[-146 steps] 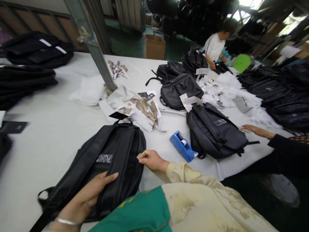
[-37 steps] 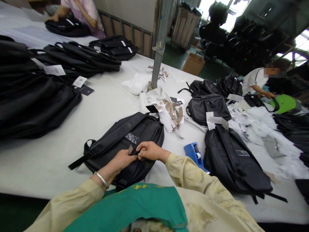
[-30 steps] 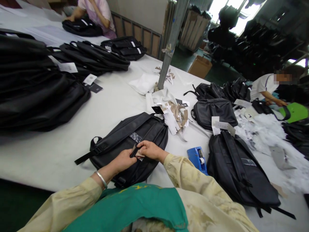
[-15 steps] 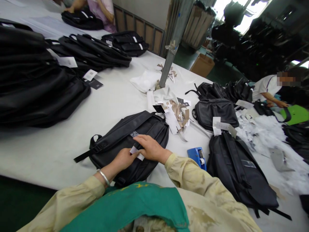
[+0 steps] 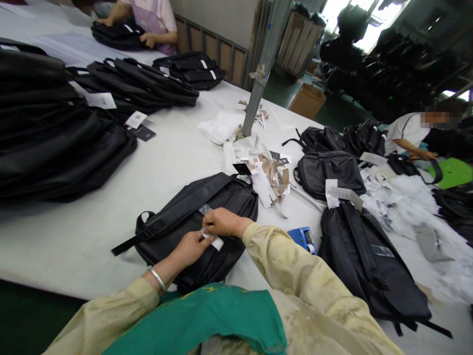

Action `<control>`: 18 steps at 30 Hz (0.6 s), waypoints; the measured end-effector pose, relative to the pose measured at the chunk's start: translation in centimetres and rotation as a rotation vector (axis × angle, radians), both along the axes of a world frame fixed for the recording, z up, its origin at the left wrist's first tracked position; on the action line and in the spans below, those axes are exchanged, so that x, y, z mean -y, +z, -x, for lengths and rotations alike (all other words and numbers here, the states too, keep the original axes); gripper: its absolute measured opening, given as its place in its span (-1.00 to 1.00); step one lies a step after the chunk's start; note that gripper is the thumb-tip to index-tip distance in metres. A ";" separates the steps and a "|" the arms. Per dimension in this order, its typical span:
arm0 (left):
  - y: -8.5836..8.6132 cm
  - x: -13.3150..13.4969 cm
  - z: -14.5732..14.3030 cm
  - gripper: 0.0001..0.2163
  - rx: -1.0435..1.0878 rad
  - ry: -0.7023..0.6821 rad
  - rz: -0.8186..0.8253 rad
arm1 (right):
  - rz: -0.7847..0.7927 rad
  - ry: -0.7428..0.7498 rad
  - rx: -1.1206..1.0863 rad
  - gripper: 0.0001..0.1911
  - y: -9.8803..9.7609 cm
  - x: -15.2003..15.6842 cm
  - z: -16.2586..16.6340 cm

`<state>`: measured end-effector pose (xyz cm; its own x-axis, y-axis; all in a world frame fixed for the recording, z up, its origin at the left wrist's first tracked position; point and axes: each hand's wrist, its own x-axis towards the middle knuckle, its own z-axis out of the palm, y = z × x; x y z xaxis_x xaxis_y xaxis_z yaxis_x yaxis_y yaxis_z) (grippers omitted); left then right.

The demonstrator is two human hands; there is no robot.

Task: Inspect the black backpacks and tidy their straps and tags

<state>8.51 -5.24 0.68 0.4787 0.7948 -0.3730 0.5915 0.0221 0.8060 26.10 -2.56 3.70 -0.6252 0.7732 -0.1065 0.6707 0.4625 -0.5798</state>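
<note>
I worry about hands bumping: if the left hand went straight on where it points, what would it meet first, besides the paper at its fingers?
Probably the right hand, which is ahead of the left hand, over the backpack; depth between them is unclear.

the left hand (image 5: 189, 247) and right hand (image 5: 222, 223) pinch a white strip (image 5: 215, 241) over a black backpack (image 5: 172, 231) near a blue tape dispenser (image 5: 301, 237)

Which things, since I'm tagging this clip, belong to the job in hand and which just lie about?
In hand: left hand and right hand; pale strip at their fingertips; black backpack under them.

Apparently lying about: paper scraps; cardboard box; blue dispenser, unheld.
</note>
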 end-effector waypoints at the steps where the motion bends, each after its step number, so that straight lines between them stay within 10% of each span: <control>1: -0.1 0.2 0.0 -0.69 0.010 0.000 -0.024 | 0.003 -0.009 -0.018 -0.95 -0.3 0.1 -0.2; 11: -0.7 -0.4 0.2 -0.68 -0.182 -0.041 -0.096 | -0.241 0.348 0.221 -0.92 1.7 -0.1 0.6; 18: -0.1 -0.4 0.5 -0.62 0.003 -0.004 -0.033 | -0.343 0.193 0.191 -0.84 -1.2 1.9 -0.3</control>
